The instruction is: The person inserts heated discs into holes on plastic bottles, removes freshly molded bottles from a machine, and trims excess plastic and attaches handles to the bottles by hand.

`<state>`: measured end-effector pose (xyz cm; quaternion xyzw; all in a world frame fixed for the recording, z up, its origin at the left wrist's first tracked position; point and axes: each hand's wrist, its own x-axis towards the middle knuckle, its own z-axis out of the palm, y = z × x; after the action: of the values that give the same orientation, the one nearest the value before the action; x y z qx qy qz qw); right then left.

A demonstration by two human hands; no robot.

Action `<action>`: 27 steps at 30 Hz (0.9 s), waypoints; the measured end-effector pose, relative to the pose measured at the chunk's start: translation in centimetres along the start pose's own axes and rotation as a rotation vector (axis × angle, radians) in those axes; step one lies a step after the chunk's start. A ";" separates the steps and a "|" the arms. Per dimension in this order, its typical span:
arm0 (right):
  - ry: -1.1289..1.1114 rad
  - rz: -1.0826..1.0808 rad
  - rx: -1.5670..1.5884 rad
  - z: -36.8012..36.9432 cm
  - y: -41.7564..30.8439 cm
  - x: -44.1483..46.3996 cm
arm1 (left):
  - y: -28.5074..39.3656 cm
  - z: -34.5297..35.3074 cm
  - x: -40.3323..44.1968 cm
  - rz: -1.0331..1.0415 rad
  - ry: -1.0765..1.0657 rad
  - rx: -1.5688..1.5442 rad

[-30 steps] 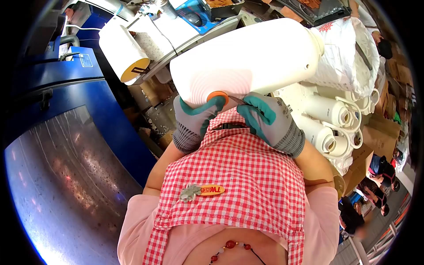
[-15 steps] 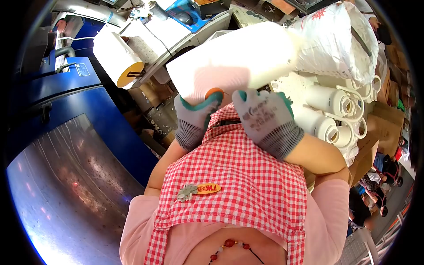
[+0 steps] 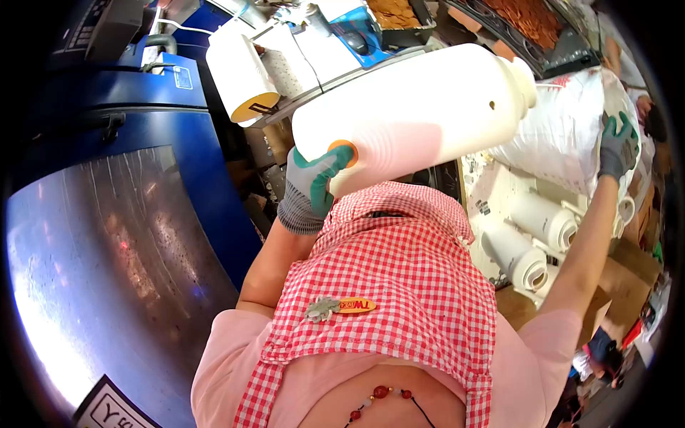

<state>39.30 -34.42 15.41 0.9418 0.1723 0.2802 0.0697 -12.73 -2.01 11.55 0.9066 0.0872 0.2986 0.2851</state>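
A large white plastic container (image 3: 407, 114) lies slanted in front of my apron, with faint ribs along its side and a narrower neck at its right end. My left hand (image 3: 312, 184), in a grey and green glove, grips its lower left end, the thumb resting on an orange disc (image 3: 344, 152) there. My right hand (image 3: 619, 146), gloved the same way, is stretched far to the right with its fingers apart. It is over the side of a full white plastic bag (image 3: 556, 132); whether it touches the bag is unclear.
Several white cylindrical vessels (image 3: 517, 257) with handles lie at right, near a cardboard box (image 3: 628, 274). A blue machine (image 3: 160, 128) stands at left. Behind are a white cylinder with a yellow end (image 3: 239, 71), a computer mouse (image 3: 354, 43) and a bin of copper-coloured pieces (image 3: 394, 13).
My right hand has left the container and moved far right to the white bag. My left hand keeps hold of the container, which now shows its neck. The camera view has shifted.
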 end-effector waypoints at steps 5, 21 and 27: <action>-0.382 0.320 2.168 -7.5 -12.9 -8.1 | 2.0 0.8 -0.2 -0.805 0.063 -0.835; -0.789 0.432 2.509 -10.7 -19.0 -14.6 | -0.5 1.8 -5.1 -1.045 0.061 -1.243; -0.845 0.531 2.424 -10.5 -20.0 -15.8 | 0.2 0.2 -4.7 -1.063 0.108 -1.351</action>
<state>15.40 -21.17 11.68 0.4256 0.0886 -0.3615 -0.8248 -16.44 -3.81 9.20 0.3660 0.3170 0.1563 0.8609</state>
